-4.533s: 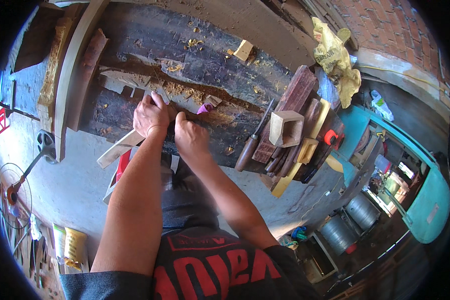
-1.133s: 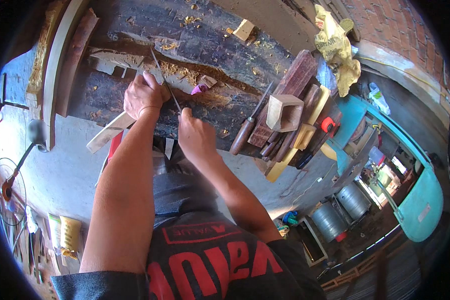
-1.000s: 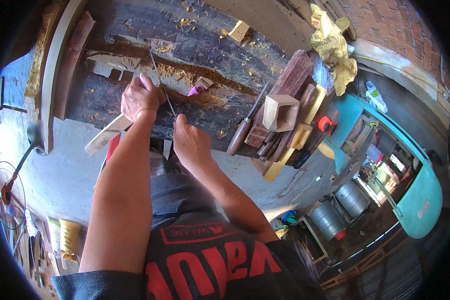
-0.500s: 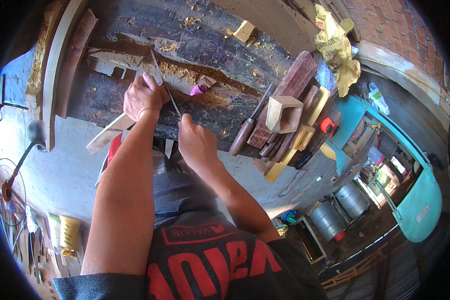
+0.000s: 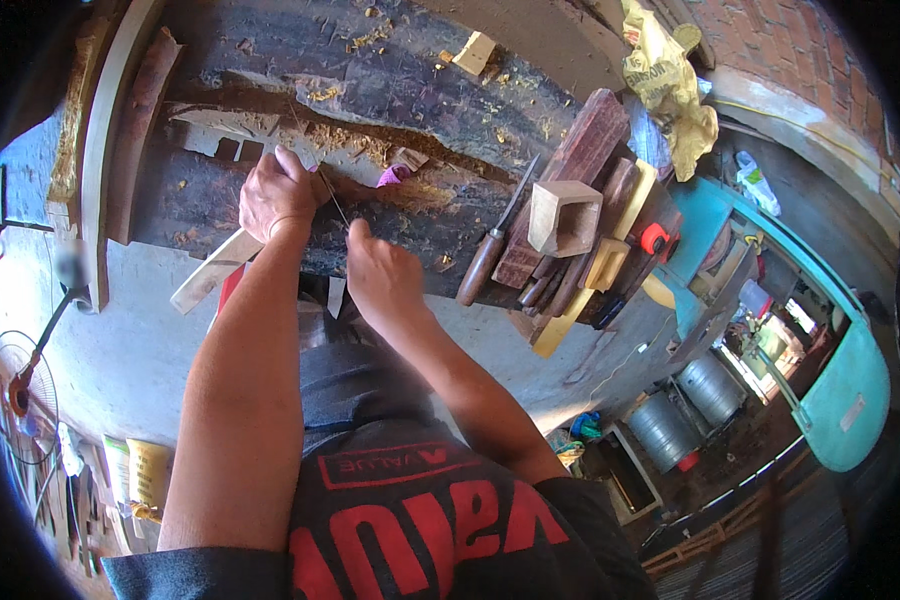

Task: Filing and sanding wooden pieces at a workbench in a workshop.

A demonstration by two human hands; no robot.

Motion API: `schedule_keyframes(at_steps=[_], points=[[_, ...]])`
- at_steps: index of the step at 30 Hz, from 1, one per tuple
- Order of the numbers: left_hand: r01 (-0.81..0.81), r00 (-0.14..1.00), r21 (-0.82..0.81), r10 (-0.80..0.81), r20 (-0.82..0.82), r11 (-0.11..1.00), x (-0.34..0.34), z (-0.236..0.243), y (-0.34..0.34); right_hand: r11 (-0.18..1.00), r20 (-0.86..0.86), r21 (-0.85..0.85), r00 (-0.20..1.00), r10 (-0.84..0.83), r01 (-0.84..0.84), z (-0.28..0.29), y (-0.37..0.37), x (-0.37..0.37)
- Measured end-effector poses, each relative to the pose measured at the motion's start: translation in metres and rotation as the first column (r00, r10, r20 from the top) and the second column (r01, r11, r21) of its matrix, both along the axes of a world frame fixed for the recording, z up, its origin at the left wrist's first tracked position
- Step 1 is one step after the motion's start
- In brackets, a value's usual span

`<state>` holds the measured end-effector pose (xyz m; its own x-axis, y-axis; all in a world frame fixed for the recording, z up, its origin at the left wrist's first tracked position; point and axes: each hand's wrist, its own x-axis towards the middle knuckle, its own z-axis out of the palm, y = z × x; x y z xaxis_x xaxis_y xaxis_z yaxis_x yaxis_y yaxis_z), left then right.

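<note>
My left hand (image 5: 275,197) is closed round a pale wooden strip (image 5: 215,270), which sticks out below it toward the bench's near edge. My right hand (image 5: 382,265) grips the near end of a long thin metal file (image 5: 336,197). The file slants up and left past the left hand's fingertips and looks almost edge-on. Its handle is hidden in my fist, and whether the blade touches the strip I cannot tell. Both hands are over the near edge of a dark, worn wooden bench (image 5: 440,125). A bit of pink cloth (image 5: 394,175) lies just beyond them.
Right of my hands lie a wooden-handled pointed tool (image 5: 498,232), a hollowed wooden block (image 5: 567,218), dark wood pieces (image 5: 570,150) and a red tape measure (image 5: 655,239). Shavings fill a long split in the bench top. Long boards (image 5: 110,150) stand at the left, near a fan (image 5: 22,385).
The file has turned from showing its flat side to nearly edge-on. My right hand has shifted slightly left and up, while the left keeps its hold on the strip.
</note>
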<state>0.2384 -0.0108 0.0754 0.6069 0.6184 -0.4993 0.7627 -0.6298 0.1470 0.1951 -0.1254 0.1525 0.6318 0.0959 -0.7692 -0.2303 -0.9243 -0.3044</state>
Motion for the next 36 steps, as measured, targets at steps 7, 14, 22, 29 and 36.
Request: schedule_keyframes(at_steps=[7,14,22,29,36], points=[[0.006,1.0,0.011,-0.006,0.002,1.0,0.0,0.0,0.001,0.996,0.305,0.085,0.952,-0.022,-0.004,-0.016,0.006,0.0],[0.022,1.0,0.021,-0.023,0.021,1.0,-0.002,0.003,-0.002,0.992,0.461,0.126,0.885,-0.073,0.016,-0.008,0.006,-0.001],[0.02,0.999,-0.007,-0.02,0.036,1.0,-0.003,0.001,0.0,0.958,0.3,0.18,0.915,-0.271,0.224,-0.04,-0.009,-0.075],[0.037,0.992,-0.019,-0.034,0.122,0.999,-0.007,0.003,0.001,0.962,0.439,0.126,0.856,-0.273,0.243,0.039,-0.06,-0.143],[0.101,0.97,-0.11,-0.074,0.23,0.989,-0.014,0.007,0.005,0.782,0.801,-0.043,0.49,-0.346,0.622,0.04,-0.142,-0.202]])
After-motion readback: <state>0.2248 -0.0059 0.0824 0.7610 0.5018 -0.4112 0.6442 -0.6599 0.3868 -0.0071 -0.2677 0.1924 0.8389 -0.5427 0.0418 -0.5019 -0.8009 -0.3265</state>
